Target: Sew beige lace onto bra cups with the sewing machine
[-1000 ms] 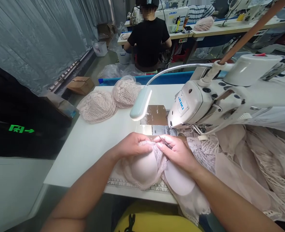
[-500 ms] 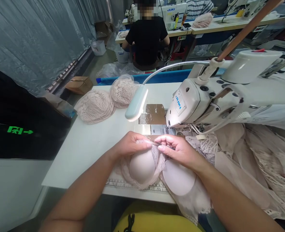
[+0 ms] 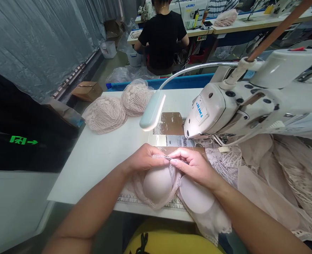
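Observation:
A pale pink lace bra (image 3: 158, 183) lies at the front edge of the white table, its two moulded cups facing up. My left hand (image 3: 148, 158) pinches the lace at the top of the left cup. My right hand (image 3: 191, 164) is closed just beside it, its fingertips touching those of my left hand. A thin dark metal tool shows in part between the right fingers; most of it is hidden. The needle area of the white sewing machine (image 3: 211, 109) is just beyond my right hand.
A lamp (image 3: 152, 111) hangs over the table (image 3: 97, 155). Two lace cup stacks (image 3: 105, 114) lie at the back left. Lace garments (image 3: 264, 183) are heaped at the right. A person in black (image 3: 162, 38) sits ahead.
My hands have drawn closer together at the lace, and less of the metal tool shows. The whole view has shifted slightly.

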The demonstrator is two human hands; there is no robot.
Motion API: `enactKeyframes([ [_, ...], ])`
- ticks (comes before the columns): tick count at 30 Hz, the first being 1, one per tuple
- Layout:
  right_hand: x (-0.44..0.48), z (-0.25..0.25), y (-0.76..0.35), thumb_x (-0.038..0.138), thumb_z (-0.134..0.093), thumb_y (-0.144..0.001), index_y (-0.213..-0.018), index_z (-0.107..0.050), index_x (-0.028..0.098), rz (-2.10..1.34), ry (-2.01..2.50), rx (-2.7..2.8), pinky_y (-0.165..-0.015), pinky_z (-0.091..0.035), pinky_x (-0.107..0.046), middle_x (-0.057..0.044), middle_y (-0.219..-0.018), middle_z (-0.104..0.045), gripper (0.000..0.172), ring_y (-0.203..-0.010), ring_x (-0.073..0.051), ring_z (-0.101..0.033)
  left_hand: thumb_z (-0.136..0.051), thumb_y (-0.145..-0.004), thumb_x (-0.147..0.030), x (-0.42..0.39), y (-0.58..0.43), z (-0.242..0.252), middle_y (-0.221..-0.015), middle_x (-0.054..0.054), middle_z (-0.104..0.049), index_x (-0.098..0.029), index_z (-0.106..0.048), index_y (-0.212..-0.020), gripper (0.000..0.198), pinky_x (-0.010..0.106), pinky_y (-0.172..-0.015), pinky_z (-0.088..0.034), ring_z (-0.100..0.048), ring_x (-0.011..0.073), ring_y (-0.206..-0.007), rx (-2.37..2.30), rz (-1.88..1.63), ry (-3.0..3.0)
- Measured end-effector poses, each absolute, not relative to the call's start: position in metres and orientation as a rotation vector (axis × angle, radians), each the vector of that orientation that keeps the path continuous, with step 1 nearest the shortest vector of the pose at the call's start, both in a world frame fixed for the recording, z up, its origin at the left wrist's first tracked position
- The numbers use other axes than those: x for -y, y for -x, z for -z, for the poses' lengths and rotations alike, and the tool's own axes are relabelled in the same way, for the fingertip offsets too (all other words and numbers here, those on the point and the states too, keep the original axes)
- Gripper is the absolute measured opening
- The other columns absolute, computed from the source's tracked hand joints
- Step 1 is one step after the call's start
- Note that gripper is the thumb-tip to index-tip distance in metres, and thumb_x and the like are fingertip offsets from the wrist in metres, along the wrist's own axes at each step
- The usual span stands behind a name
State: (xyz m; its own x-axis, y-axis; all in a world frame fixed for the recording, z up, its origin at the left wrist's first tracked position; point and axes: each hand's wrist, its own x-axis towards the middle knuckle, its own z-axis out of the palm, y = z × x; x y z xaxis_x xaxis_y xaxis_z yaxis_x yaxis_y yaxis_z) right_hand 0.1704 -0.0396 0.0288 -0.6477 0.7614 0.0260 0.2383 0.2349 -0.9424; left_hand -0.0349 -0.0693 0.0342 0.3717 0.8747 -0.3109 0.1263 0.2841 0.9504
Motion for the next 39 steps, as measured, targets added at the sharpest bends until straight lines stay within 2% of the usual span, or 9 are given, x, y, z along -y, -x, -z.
enactKeyframes([
  [8,0.039,-0.027,-0.171,0.029,-0.059,-0.085,-0.093,-0.067,0.018,-1.408,0.881,2.036,-0.073,-0.050,-0.030,-0.005,-0.089,-0.069,0.016,-0.081,-0.017,-0.064,-0.074,-0.072,-0.037,0.069,0.035,-0.029,-0.065,0.000,-0.058,-0.012,-0.072,-0.073,0.026,0.021,-0.057,-0.035,-0.048,0.0101,-0.062,-1.095,-0.648,-1.202],
  [13,0.040,-0.028,-0.170,0.029,-0.058,-0.086,-0.091,-0.068,0.018,-1.412,0.879,2.048,-0.072,-0.049,-0.030,-0.005,-0.089,-0.069,0.015,-0.081,-0.017,-0.064,-0.073,-0.072,-0.041,0.069,0.035,-0.028,-0.056,-0.003,-0.044,-0.010,-0.067,-0.065,0.032,0.021,-0.051,-0.026,-0.038,0.0078,-0.055,-1.097,-0.621,-1.237],
  [19,0.038,-0.027,-0.173,0.031,-0.058,-0.085,-0.087,-0.067,0.018,-1.422,0.909,2.068,-0.064,-0.047,-0.028,-0.004,-0.081,-0.067,0.016,-0.073,-0.016,-0.061,-0.072,-0.071,-0.042,0.069,0.033,-0.030,-0.061,-0.002,-0.050,-0.011,-0.069,-0.068,0.031,0.022,-0.052,-0.029,-0.041,0.0090,-0.058,-1.114,-0.599,-1.271],
  [24,0.036,-0.027,-0.173,0.033,-0.059,-0.083,-0.091,-0.065,0.017,-1.451,0.889,2.094,-0.062,-0.047,-0.027,-0.004,-0.081,-0.065,0.018,-0.072,-0.016,-0.060,-0.073,-0.069,-0.045,0.069,0.031,-0.031,-0.057,-0.004,-0.042,-0.011,-0.063,-0.063,0.036,0.022,-0.051,-0.025,-0.036,0.0081,-0.056,-1.164,-0.558,-1.256],
  [30,0.040,-0.030,-0.165,0.030,-0.055,-0.086,-0.081,-0.065,0.019,-1.313,0.978,2.150,-0.065,-0.046,-0.029,-0.002,-0.079,-0.066,0.016,-0.072,-0.016,-0.060,-0.071,-0.071,-0.042,0.071,0.029,-0.030,-0.057,-0.004,-0.038,-0.011,-0.061,-0.062,0.034,0.022,-0.050,-0.024,-0.034,0.0081,-0.056,-1.144,-0.529,-1.260],
  [33,0.038,-0.029,-0.168,0.034,-0.054,-0.087,-0.083,-0.063,0.019,-1.292,1.040,2.115,-0.064,-0.047,-0.029,-0.003,-0.078,-0.066,0.018,-0.071,-0.016,-0.060,-0.071,-0.071,-0.043,0.070,0.032,-0.028,-0.056,-0.004,-0.039,-0.011,-0.060,-0.061,0.035,0.022,-0.049,-0.025,-0.035,0.0079,-0.055,-1.161,-0.517,-1.284],
  [35,0.036,-0.028,-0.171,0.039,-0.055,-0.086,-0.092,-0.063,0.018,-1.318,1.088,2.075,-0.065,-0.048,-0.030,-0.004,-0.082,-0.066,0.023,-0.073,-0.017,-0.061,-0.070,-0.073,-0.040,0.069,0.034,-0.027,-0.060,-0.002,-0.047,-0.011,-0.063,-0.066,0.030,0.022,-0.052,-0.030,-0.041,0.0091,-0.058,-1.124,-0.512,-1.304],
  [37,0.036,-0.027,-0.174,0.042,-0.062,-0.081,-0.107,-0.061,0.019,-1.351,1.111,2.065,-0.070,-0.050,-0.032,-0.005,-0.092,-0.066,0.035,-0.083,-0.020,-0.063,-0.069,-0.075,-0.035,0.068,0.037,-0.026,-0.071,0.001,-0.058,-0.012,-0.068,-0.078,0.024,0.022,-0.059,-0.038,-0.051,0.0120,-0.066,-1.051,-0.525,-1.310],
  [39,0.038,-0.027,-0.175,0.040,-0.066,-0.077,-0.114,-0.060,0.020,-1.382,1.092,2.118,-0.074,-0.051,-0.033,-0.005,-0.095,-0.066,0.043,-0.087,-0.021,-0.063,-0.070,-0.075,-0.030,0.067,0.041,-0.024,-0.087,0.005,-0.065,-0.013,-0.070,-0.094,0.025,0.024,-0.069,-0.042,-0.057,0.0149,-0.079,-0.968,-0.554,-1.287],
])
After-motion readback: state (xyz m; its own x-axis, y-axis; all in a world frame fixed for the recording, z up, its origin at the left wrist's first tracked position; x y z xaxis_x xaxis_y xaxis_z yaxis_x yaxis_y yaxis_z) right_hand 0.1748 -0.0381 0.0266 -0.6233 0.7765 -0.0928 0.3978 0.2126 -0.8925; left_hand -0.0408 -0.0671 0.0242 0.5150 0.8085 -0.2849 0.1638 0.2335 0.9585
